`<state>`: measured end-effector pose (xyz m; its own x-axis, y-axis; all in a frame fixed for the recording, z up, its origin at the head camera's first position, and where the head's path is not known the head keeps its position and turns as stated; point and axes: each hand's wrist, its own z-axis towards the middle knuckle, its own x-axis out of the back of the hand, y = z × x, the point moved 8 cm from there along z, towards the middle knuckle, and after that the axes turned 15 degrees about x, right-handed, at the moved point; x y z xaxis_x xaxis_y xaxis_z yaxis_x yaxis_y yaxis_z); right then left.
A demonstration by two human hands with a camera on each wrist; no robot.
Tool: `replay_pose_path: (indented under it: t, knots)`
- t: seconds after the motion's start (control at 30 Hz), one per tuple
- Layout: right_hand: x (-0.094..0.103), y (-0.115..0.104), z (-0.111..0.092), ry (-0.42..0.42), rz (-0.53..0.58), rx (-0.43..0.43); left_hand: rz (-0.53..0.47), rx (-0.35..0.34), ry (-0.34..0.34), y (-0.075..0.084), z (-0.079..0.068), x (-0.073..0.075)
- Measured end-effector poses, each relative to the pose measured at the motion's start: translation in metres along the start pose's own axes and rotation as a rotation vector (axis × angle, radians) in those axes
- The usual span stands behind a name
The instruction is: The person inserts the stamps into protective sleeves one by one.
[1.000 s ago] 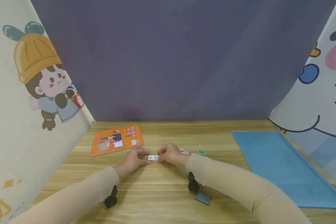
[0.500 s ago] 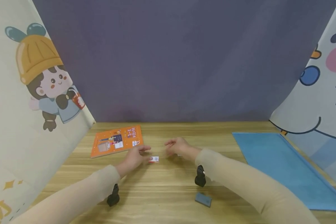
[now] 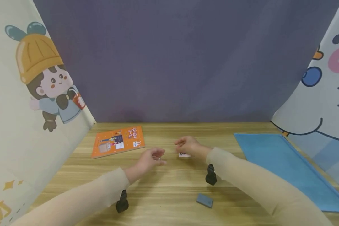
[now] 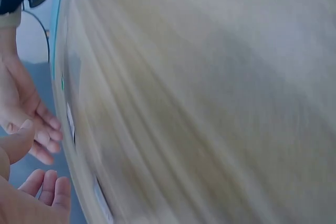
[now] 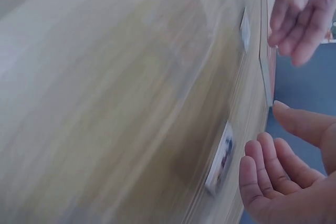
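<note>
Okay, taking 12 o'clock as the far edge of the table (image 3: 164, 183): both hands are out over the middle of it, with a gap between them. The left hand (image 3: 151, 158) has its fingers loosely bent and the thumb well clear of them, about half open, with nothing in its grip. The white card (image 5: 245, 32) lies on the wood right by it, mostly hidden behind the fingers from the head camera, but the right wrist view shows the hand and card apart.

The right hand (image 3: 189, 146) sits at about 2 o'clock from the left one. Pretty much the same story: relaxed, curved fingers, thumb spread away, nothing held. The picture card (image 3: 184, 155) is just off it at 6 o'clock, flat on the table and partly covered in the head view. From the right wrist you can see a small space between it and the fingertips.

As for the other stuff, an orange book (image 3: 118, 142) lies at 10 o'clock from the left hand, cover up and a bit slanted. A small dark block (image 3: 204, 200) is down at 5 o'clock from the right hand, and a big blue mat (image 3: 288, 169) stretches out around 3 to 4 o'clock.
</note>
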<state>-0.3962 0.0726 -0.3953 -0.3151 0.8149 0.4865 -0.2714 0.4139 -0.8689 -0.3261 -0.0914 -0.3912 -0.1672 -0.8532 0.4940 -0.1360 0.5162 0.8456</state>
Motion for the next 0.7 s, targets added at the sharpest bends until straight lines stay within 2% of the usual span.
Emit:
replay_pose_path:
  t: [0.13,0.23,0.37,0.53,0.7]
  knots:
    - [0.010,0.006,-0.002,-0.018,-0.080,0.011,0.002,-0.007,-0.073,0.002,-0.006,-0.016]
    - [0.016,0.010,-0.004,-0.021,-0.153,0.015,-0.002,-0.023,-0.099,0.003,-0.009,-0.024]
    - [0.022,0.016,-0.006,-0.008,-0.207,0.004,-0.016,-0.034,-0.111,0.004,-0.012,-0.029]
    - [0.022,0.019,-0.009,-0.016,-0.273,0.033,-0.007,-0.042,-0.112,0.003,-0.011,-0.034]
    - [0.022,0.021,-0.008,-0.010,-0.277,0.048,0.017,-0.053,-0.105,0.004,-0.011,-0.037]
